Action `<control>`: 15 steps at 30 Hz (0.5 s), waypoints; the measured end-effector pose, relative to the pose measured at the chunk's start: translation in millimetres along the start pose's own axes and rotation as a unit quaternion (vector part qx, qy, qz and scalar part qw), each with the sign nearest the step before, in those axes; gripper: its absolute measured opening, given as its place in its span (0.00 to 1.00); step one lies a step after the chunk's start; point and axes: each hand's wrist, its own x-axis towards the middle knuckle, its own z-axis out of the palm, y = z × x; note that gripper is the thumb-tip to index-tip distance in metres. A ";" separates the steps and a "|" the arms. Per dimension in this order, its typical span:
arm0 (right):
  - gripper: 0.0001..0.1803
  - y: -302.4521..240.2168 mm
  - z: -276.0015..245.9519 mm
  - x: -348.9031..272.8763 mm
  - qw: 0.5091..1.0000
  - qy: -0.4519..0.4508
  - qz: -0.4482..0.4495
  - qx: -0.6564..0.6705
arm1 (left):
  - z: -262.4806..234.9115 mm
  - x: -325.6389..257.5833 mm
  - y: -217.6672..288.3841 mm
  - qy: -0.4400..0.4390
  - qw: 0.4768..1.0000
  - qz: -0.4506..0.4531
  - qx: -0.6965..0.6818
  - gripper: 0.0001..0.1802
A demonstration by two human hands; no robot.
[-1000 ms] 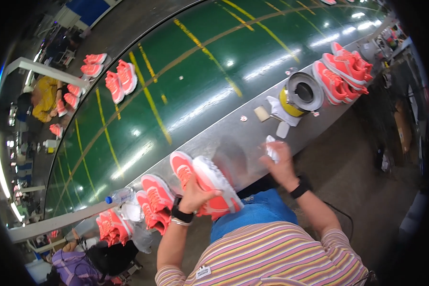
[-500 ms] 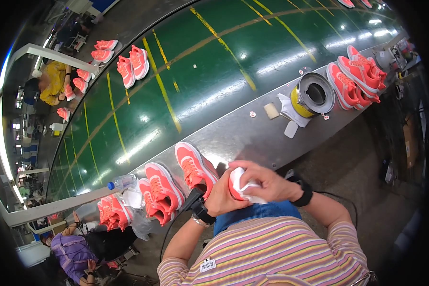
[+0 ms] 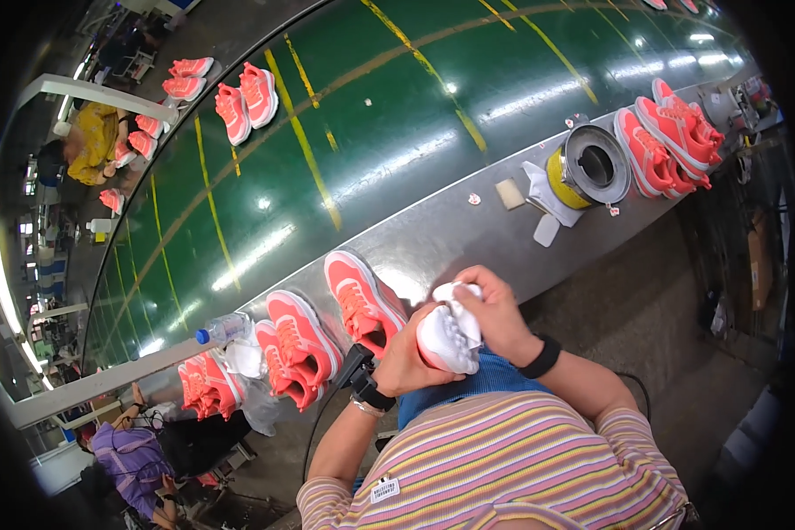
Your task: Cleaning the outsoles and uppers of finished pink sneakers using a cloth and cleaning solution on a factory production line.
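- Clock read from the held shoe, 12 at top of view.
- Green conveyor belt [image 3: 362, 150] with yellow lines filled 10 to 1, beyond the desk.
- Metal desk [image 3: 481, 237] ran along the belt's near edge, 9 round to 2.
- Co-worker in purple [image 3: 132, 464] sat at 8, well apart.
- Stacked coral shoes [image 3: 667, 146] sat on the desk between 1 and 2, far end.
- Shoe pair [image 3: 296, 344] stood at 9, toes toward 11.
- Yellow-sided metal can [image 3: 564, 177] was at 1, just short of the stack, white sheet beside it.
- Single coral shoe [image 3: 362, 296] stood upright on the desk at 10, near the left hand.
- Held shoe [image 3: 444, 343] was off the desk, in front of the person's waist, lumpy white sole showing.
- Left hand [image 3: 408, 364]: fingers wrapped round the held shoe, closed to its width.
- Right hand [image 3: 501, 320]: fingers nearly together, pinching a crumpled white cloth [image 3: 450, 291] at the shoe's 12 o'clock end.
- Clear bottle [image 3: 225, 329], blue cap, lay at 9, past the pair.
- Pale sponge [image 3: 509, 193] lay near 1, left of the can.
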 end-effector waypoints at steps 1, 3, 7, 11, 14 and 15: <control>0.04 -4.9 -9.3 -2.1 0.996 -0.037 0.023 0.082 | -3.6 1.9 0.0 0.001 1.000 0.002 0.002 0.51; 0.04 -28.8 -7.5 -8.4 0.979 -0.181 -0.097 0.001 | -8.8 5.7 2.7 -0.035 0.996 -0.021 -0.084 0.49; 0.05 -32.9 13.6 -15.9 0.945 -0.225 -0.170 -0.167 | -10.3 13.1 16.0 -0.138 0.987 -0.015 -0.075 0.47; 0.06 -23.3 17.6 -14.4 0.961 -0.060 -0.145 -0.227 | -6.7 12.0 11.3 -0.133 0.989 -0.033 -0.054 0.48; 0.06 -19.9 14.4 15.5 0.999 0.004 0.028 0.019 | -5.9 17.6 10.4 -0.082 0.996 0.017 -0.029 0.50; 0.06 -23.0 6.7 15.4 1.000 0.002 0.025 0.016 | -7.1 20.7 14.6 -0.043 0.998 0.037 0.010 0.50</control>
